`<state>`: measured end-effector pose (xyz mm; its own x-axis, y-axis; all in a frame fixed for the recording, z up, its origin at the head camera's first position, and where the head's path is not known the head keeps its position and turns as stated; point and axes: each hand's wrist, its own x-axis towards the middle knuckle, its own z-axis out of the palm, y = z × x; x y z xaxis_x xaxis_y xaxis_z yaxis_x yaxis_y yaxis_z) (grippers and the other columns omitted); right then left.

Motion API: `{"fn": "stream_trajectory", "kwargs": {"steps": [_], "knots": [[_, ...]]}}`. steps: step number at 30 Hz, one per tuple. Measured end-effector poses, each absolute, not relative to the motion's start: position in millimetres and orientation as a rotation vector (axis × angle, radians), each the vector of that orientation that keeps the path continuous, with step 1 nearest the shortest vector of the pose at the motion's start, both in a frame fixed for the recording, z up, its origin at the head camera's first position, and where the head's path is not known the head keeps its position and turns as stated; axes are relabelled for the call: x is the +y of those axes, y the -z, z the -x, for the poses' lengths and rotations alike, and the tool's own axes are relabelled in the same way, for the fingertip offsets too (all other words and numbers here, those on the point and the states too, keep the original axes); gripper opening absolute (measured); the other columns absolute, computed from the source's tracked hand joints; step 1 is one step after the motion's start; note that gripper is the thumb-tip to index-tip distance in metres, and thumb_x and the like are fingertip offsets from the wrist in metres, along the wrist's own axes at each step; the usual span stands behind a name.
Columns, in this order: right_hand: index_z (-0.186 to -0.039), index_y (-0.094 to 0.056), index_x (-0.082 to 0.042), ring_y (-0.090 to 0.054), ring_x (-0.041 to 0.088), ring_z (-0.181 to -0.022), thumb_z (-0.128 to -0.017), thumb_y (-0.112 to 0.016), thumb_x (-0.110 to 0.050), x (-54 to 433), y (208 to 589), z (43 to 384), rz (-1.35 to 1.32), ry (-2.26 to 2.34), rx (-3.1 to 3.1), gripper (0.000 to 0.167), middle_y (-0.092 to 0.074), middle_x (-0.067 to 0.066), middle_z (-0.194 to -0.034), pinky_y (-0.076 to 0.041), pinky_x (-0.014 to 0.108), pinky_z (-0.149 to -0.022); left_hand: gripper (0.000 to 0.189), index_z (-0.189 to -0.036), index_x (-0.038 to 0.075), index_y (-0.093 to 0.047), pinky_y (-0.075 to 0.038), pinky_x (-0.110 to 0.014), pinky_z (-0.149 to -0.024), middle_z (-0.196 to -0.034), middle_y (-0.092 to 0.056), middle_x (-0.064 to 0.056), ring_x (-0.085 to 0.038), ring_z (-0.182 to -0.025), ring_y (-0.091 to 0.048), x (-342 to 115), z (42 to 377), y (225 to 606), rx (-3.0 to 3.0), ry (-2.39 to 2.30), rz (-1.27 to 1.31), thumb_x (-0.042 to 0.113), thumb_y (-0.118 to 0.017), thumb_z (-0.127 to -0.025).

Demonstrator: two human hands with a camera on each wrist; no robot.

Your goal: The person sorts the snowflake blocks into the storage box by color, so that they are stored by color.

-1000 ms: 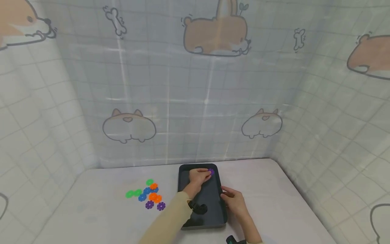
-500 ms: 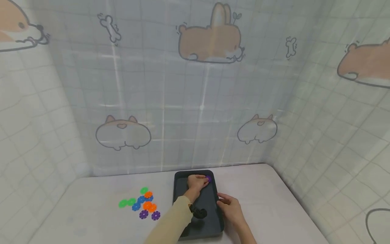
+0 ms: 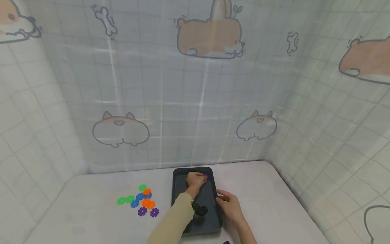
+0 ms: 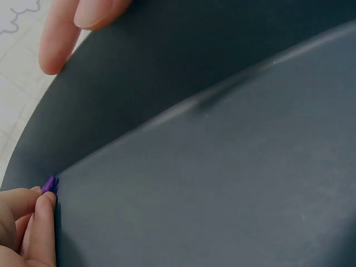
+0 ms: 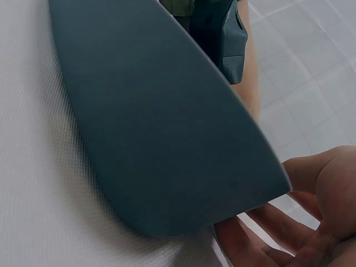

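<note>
My left hand reaches into a dark rectangular tray and pinches a purple snowflake disc in its far right corner. In the left wrist view the disc shows edge-on between thumb and fingertips, close to the tray wall; the fingers hide much of it. My right hand holds the tray's right rim, thumb and fingers at the edge. From the right wrist, the tray's outer wall fills the middle, with the right hand at its lower right corner.
Left of the tray lie loose snowflake discs: green discs, blue discs, orange discs and purple discs, some overlapping. A white cloth covers the table. A printed curtain rises behind it and along both sides.
The head view has shifted slightly. My left hand stays in the tray's far right corner, where the purple disc sits a little lower and shows less. My right hand keeps its place at the rim.
</note>
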<state>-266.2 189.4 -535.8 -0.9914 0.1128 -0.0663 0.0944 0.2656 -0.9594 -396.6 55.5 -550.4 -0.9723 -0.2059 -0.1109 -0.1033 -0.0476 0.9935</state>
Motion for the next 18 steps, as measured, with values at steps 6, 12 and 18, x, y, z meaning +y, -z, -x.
{"fn": "stream_trajectory", "kwargs": {"steps": [6, 12, 18], "knots": [[-0.129, -0.060, -0.001, -0.067, 0.024, -0.085, -0.092, -0.064, -0.009, 188.8, 535.7, 265.4, 0.172, -1.926, -2.458, 0.038, -0.066, 0.022, -0.110, -0.057, 0.036, -0.066, 0.013, -0.079, -0.011, -0.072, -0.058, -0.029, -0.056, -0.074, -0.070, -0.020, -0.023, -0.064, -0.070, 56.9, 398.1, 551.5, -2.115, 2.168, -0.411, -0.014, -0.079, -0.068], [-0.129, -0.061, -0.004, -0.066, 0.024, -0.087, -0.093, -0.064, -0.012, 188.5, 538.8, 265.2, 0.194, -1.924, -2.466, 0.038, -0.065, 0.022, -0.113, -0.057, 0.037, -0.068, 0.012, -0.076, -0.009, -0.073, -0.058, -0.027, -0.054, -0.070, -0.069, -0.015, -0.018, -0.058, -0.068, 56.8, 398.3, 554.3, -2.137, 2.121, -0.440, -0.011, -0.081, -0.067], [-0.129, -0.061, -0.005, -0.065, 0.025, -0.087, -0.094, -0.064, -0.014, 189.9, 538.6, 267.2, 0.180, -1.909, -2.455, 0.037, -0.065, 0.021, -0.114, -0.056, 0.037, -0.067, 0.008, -0.076, -0.005, -0.075, -0.056, -0.026, -0.051, -0.066, -0.069, -0.010, -0.015, -0.055, -0.067, 60.1, 399.8, 554.8, -2.206, 1.967, -0.384, -0.005, -0.080, -0.070]]}}
